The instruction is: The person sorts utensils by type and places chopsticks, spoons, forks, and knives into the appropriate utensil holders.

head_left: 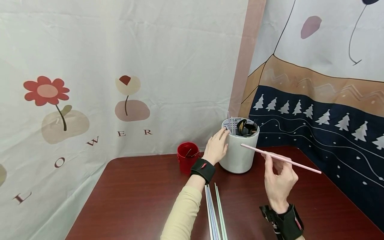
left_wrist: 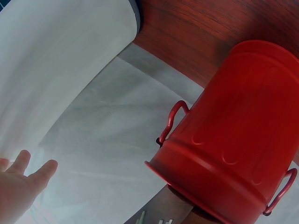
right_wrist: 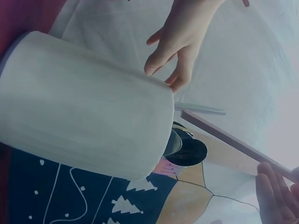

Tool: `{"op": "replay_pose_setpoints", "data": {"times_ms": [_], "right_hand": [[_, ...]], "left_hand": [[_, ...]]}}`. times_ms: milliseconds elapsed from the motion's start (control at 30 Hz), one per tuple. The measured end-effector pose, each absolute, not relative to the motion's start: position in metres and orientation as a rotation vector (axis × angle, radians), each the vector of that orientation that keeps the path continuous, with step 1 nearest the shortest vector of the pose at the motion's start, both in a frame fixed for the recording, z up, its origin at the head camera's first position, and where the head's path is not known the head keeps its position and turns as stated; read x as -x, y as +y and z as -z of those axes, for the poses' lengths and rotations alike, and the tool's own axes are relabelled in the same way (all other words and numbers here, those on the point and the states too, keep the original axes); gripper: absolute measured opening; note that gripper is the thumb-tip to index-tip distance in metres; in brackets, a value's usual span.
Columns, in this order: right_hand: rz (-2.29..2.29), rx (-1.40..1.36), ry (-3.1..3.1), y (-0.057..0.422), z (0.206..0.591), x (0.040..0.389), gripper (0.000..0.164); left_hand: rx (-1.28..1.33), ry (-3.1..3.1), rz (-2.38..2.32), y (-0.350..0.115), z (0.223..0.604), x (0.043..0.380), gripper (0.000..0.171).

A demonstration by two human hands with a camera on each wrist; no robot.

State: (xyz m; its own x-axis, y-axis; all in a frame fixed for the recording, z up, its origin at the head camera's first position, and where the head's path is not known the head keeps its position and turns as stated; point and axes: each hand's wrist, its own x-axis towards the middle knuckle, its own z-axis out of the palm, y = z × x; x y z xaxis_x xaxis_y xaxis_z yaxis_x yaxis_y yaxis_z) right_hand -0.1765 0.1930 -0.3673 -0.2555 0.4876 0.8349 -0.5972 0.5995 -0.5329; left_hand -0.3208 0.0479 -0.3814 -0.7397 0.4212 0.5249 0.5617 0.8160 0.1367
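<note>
On white fabric wall hanging, printed in spaced serif capitals along curve: L at 8 o'clock of head view, O between 8 and 9 o'clock, W, E and R all near 9 o'clock.

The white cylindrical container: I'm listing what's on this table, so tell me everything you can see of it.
The smooth white cylindrical container looks plastic or ceramic. It has a thin dark base edge, and grey striping shows at its top. It stands upright on the reddish-brown wood-look table, right of the red metal-look pail. Black cutlery and thin pale sticks protrude from it. The person's left grip touches its rim.
</note>
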Motion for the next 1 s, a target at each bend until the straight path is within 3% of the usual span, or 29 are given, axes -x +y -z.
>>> {"op": "replay_pose_setpoints", "data": {"times_ms": [600,1000], "right_hand": [[-0.989,-0.08,-1.779,0.188,0.339,0.246,0.019],[-0.943,-0.063,-1.943,0.19,0.352,0.246,0.02]], "left_hand": [[0.727,-2.522,0.39,0.047,0.38,0.32,0.05],[0.727,-2.518,0.399,0.047,0.38,0.32,0.05]]}}
